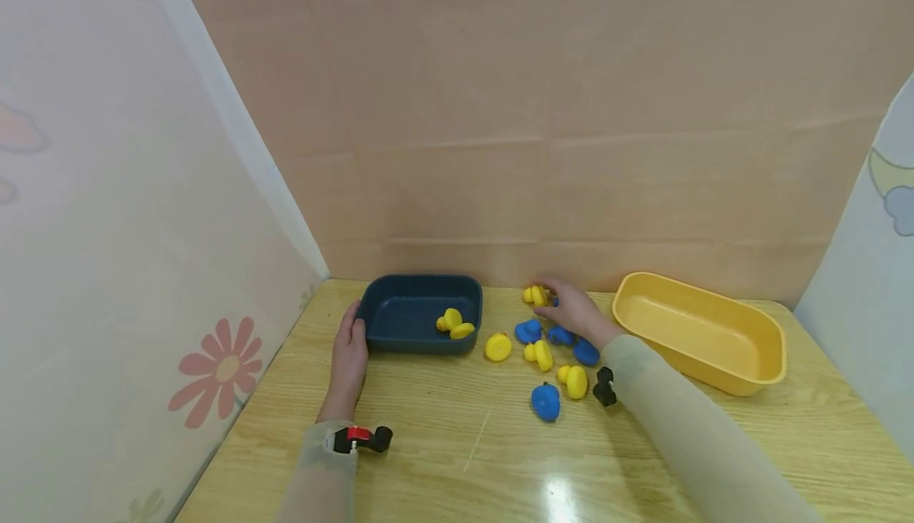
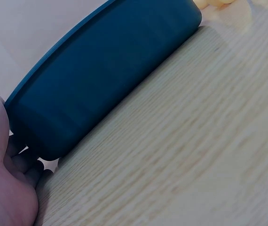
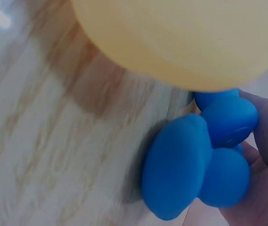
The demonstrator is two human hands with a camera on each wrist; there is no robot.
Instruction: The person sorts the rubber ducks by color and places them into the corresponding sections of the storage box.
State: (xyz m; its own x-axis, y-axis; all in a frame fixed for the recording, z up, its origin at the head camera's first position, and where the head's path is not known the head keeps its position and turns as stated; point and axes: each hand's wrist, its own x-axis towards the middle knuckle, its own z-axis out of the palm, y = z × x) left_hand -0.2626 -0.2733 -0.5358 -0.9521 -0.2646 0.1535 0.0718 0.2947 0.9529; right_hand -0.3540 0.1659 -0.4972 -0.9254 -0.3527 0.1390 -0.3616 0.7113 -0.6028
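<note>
The yellow duck (image 1: pixel 535 295) sits near the table's (image 1: pixel 443 459) far edge, at about 11 o'clock from the right hand (image 1: pixel 577 315), whose fingertips reach it; whether they pinch it or only touch cannot be told from the head view. To lift it cleanly, the fingers would best close on that duck alone, clear of the blue ducks (image 1: pixel 528 331) lying under the palm and at its 8 o'clock. The left hand (image 1: pixel 349 356) rests flat against the navy tray's (image 1: pixel 371 324) left wall, fingers straight, bracing it; two yellow ducks (image 1: pixel 454 323) lie inside at its right end. The yellow tray (image 1: pixel 764 364) stands at 3 o'clock from the right hand.

The right wrist view shows blue ducks (image 3: pixel 190 165) pressed against the right hand's palm (image 3: pixel 265 188), hidden from the head camera. The left wrist view shows the left hand's fingers (image 2: pixel 23 169) tucked at the navy tray's corner (image 2: pixel 44 132).
</note>
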